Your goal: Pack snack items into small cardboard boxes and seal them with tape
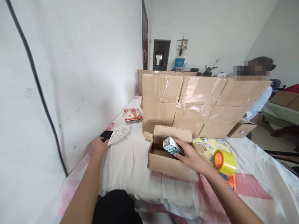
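Cardboard stack (201, 102) behind open box (168, 161) | tape dispenser (224, 163) right

Sealed cartons (187, 99), tape roll (224, 161), maybe snacks (132, 114).

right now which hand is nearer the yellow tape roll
Right. The right hand holds a small carton over the open cardboard box, just left of the tape roll. The left hand is far across the bed by the white mesh piece.

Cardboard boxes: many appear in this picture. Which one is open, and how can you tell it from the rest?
The small open box nearest the camera, where the right hand holds a carton. The stacked boxes behind are taped shut.
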Demonstrator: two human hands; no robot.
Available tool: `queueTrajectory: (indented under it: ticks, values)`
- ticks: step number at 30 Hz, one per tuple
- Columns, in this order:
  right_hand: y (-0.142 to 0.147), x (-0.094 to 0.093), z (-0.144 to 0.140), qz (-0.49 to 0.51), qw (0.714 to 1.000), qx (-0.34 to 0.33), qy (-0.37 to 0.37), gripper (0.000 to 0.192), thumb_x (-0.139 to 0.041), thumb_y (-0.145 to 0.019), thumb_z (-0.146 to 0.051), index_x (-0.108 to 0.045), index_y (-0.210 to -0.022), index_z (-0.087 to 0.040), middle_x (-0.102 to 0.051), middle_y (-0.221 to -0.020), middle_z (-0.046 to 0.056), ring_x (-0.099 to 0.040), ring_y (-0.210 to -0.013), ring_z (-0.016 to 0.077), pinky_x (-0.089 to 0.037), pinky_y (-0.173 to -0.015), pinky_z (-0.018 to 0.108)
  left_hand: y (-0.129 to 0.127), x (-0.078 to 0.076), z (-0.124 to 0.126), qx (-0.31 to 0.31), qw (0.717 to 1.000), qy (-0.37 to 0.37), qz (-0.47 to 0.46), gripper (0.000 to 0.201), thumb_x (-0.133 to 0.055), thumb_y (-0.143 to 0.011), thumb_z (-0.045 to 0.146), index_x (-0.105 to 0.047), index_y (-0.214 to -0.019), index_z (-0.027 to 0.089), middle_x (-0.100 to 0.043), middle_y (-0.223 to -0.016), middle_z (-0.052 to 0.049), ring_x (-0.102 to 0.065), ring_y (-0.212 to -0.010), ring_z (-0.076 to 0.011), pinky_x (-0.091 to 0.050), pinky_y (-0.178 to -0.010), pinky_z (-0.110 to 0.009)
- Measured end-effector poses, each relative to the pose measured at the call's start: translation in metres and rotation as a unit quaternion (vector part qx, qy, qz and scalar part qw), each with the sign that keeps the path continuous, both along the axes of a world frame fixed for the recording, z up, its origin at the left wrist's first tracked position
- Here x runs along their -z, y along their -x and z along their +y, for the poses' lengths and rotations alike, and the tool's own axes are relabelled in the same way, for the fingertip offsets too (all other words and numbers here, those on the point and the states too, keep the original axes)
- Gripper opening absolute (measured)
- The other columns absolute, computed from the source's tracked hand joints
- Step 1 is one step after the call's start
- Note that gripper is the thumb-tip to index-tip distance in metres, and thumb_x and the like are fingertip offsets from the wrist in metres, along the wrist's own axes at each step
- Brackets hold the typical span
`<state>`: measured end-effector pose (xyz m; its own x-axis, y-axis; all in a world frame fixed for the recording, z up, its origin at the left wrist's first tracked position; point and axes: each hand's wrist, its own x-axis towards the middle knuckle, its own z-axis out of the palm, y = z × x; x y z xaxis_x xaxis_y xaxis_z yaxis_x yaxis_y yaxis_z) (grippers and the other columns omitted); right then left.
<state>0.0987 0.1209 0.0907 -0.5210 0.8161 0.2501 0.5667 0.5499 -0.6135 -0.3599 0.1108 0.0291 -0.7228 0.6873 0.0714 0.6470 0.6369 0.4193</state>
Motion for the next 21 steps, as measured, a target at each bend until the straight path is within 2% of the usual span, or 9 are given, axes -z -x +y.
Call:
queueTrajectory:
  ticks: [4,6,9,12,17,21]
  values:
    - [0.001,-0.001,-0.002,-0.029,0.999,0.035,-0.012,0.055,-0.060,-0.088,-0.028,-0.050,-0.141,-0.020,-0.059,-0.144,0.011,-0.056,-0.133,0.0288,-0.043,-0.116,0.049,0.028,0.011,0.032,-0.007,0.997,0.071,0.005,0.051,-0.063,-0.077,0.057,-0.072,-0.107,0.017,-0.071,-0.116,-0.023,-0.067,-0.107,-0.0440,-0.053,-0.082,-0.050]
    - [0.004,-0.004,-0.003,-0.044,0.998,0.043,-0.011,0.054,-0.059,-0.088,-0.030,-0.051,-0.141,-0.021,-0.059,-0.145,0.010,-0.056,-0.133,0.0287,-0.044,-0.115,0.048,0.035,0.015,0.043,-0.002,0.995,0.093,0.018,0.052,-0.060,-0.079,0.057,-0.072,-0.106,0.015,-0.071,-0.116,-0.024,-0.067,-0.108,-0.0450,-0.053,-0.081,-0.051]
    - [0.008,-0.011,-0.004,-0.063,0.997,0.048,-0.001,0.051,-0.059,-0.088,-0.032,-0.053,-0.138,-0.021,-0.063,-0.140,0.010,-0.062,-0.127,0.0287,-0.050,-0.110,0.046,0.040,0.021,0.050,0.025,0.993,0.109,0.036,0.042,-0.056,-0.085,0.051,-0.073,-0.103,0.017,-0.072,-0.114,-0.021,-0.067,-0.110,-0.0419,-0.054,-0.083,-0.047]
    - [0.009,-0.014,-0.004,-0.070,0.996,0.054,-0.002,0.050,-0.059,-0.087,-0.033,-0.055,-0.134,-0.020,-0.066,-0.136,0.011,-0.064,-0.123,0.0291,-0.053,-0.106,0.044,0.040,0.024,0.053,0.053,0.990,0.119,0.045,0.034,-0.056,-0.090,0.046,-0.073,-0.101,0.019,-0.072,-0.113,-0.016,-0.067,-0.111,-0.0372,-0.054,-0.085,-0.045]
    - [0.006,-0.007,-0.001,-0.070,0.996,0.055,-0.021,0.052,-0.060,-0.088,-0.036,-0.053,-0.136,-0.020,-0.065,-0.137,0.011,-0.064,-0.124,0.0303,-0.053,-0.107,0.047,0.029,0.020,0.070,0.081,0.985,0.143,0.048,0.038,-0.060,-0.096,0.042,-0.063,-0.123,0.015,-0.065,-0.126,-0.012,-0.064,-0.114,-0.0264,-0.053,-0.098,-0.050]
    - [0.004,-0.001,0.003,-0.058,0.996,0.060,-0.022,0.052,-0.062,-0.086,-0.039,-0.056,-0.134,-0.021,-0.066,-0.136,0.012,-0.064,-0.123,0.0338,-0.054,-0.104,0.049,0.011,0.019,0.091,0.084,0.985,0.145,0.028,0.038,-0.063,-0.096,0.038,-0.061,-0.126,0.015,-0.062,-0.129,-0.012,-0.063,-0.114,-0.0253,-0.055,-0.096,-0.048]
